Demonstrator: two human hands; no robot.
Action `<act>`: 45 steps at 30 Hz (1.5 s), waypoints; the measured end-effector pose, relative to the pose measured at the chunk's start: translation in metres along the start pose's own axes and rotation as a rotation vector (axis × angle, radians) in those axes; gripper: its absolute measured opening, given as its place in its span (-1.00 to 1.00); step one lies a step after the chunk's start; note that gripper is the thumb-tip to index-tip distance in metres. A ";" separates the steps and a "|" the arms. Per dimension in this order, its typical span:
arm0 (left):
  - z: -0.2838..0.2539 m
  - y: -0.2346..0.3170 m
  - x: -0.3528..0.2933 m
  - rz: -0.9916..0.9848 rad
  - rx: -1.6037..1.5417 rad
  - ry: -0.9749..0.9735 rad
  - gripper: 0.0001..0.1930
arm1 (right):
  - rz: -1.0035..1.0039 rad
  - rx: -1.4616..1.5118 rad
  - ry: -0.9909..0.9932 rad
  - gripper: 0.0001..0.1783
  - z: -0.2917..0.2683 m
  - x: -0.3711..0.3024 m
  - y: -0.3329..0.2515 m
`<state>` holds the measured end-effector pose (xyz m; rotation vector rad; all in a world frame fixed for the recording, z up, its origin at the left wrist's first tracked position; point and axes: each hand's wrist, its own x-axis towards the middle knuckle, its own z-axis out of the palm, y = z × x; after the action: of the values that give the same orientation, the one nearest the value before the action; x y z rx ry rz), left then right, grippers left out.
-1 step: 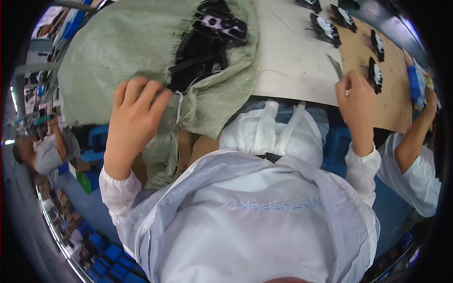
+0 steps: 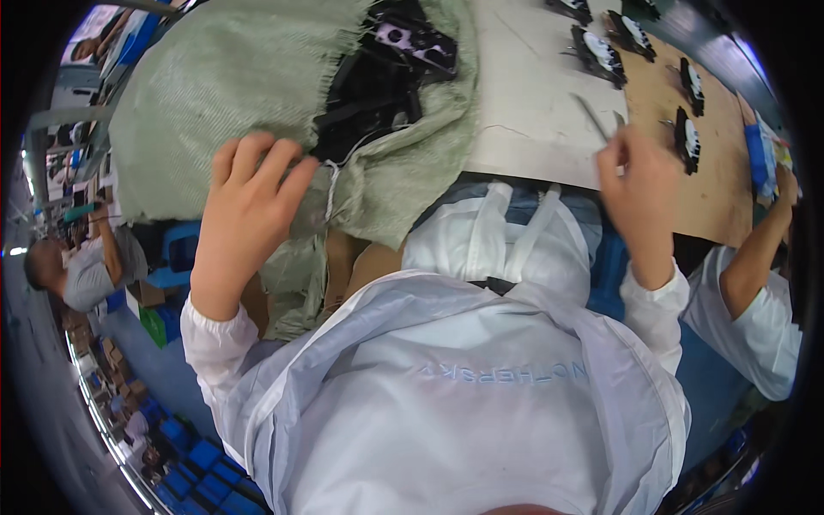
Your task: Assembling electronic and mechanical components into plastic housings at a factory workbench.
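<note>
My left hand (image 2: 249, 210) rests at the near side of a pale green woven sack (image 2: 215, 94), its fingers bent but apart, and I see nothing held in it. Through the sack's torn opening show several black plastic parts (image 2: 369, 86), one with a pale, holed plate (image 2: 403, 39). A white string (image 2: 330, 193) hangs from the opening, near my left fingertips. Over the table's near edge, my right hand (image 2: 639, 184) is closed on a thin grey metal tool (image 2: 590, 117), blade pointing away from me. Its grip is hidden by my fingers, so its exact kind is unclear.
Several black and white assemblies (image 2: 687, 142) lie on the brown board (image 2: 721, 193) and pale tabletop (image 2: 524, 103) to the right. A co-worker's arm (image 2: 760, 245) reaches in at far right, near a blue box (image 2: 760, 159). Another person (image 2: 86, 266) sits far left.
My right hand has shifted slightly left, and the metal tool's blade has swung left with it. The left hand stays nearly in place at the sack.
</note>
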<state>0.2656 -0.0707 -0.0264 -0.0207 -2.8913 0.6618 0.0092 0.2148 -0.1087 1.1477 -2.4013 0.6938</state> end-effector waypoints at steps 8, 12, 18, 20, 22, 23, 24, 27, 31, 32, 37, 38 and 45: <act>0.005 0.002 0.000 0.003 0.081 0.071 -0.72 | -0.268 0.565 -0.187 -0.92 0.048 0.031 -0.164; 0.006 0.005 -0.001 -0.017 0.102 0.088 -0.76 | -0.322 0.636 -0.213 -0.90 0.059 0.028 -0.176; 0.000 0.004 -0.004 -0.048 0.029 0.162 -0.81 | -0.310 0.721 -0.305 -0.88 0.034 0.013 -0.177; -0.001 0.004 -0.006 -0.065 -0.013 0.187 -0.82 | -0.204 0.809 -0.369 -0.88 0.029 0.011 -0.173; -0.003 0.003 -0.005 -0.062 -0.023 0.191 -0.83 | -0.200 0.830 -0.367 -0.89 0.035 0.011 -0.177; -0.004 0.003 -0.004 -0.063 -0.032 0.197 -0.84 | -0.200 0.850 -0.365 -0.89 0.040 0.012 -0.180; -0.004 0.002 -0.003 -0.063 -0.041 0.203 -0.84 | -0.200 0.869 -0.362 -0.89 0.044 0.012 -0.182; -0.007 0.001 -0.004 -0.066 -0.056 0.192 -0.85 | -0.197 0.915 -0.379 -0.89 0.039 0.004 -0.180; -0.005 0.001 -0.014 -0.080 -0.106 0.169 -0.86 | -0.183 0.956 -0.449 -0.88 0.026 -0.010 -0.174; -0.004 0.001 -0.016 -0.080 -0.095 0.172 -0.86 | -0.160 0.954 -0.411 -0.87 0.030 -0.002 -0.174; -0.005 -0.001 -0.014 -0.062 -0.074 0.187 -0.84 | -0.357 0.913 -0.168 -0.82 0.052 0.010 -0.181; -0.005 0.000 -0.014 -0.070 -0.092 0.184 -0.83 | -0.355 0.914 -0.165 -0.82 0.046 0.003 -0.182; -0.025 0.003 -0.018 -0.128 -0.184 0.114 -0.81 | -0.134 0.945 -0.347 -0.89 0.010 -0.016 -0.141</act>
<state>0.2878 -0.0584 -0.0079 0.0992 -2.8044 0.3589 0.1299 0.1420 -0.0880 1.8749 -2.2241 1.8108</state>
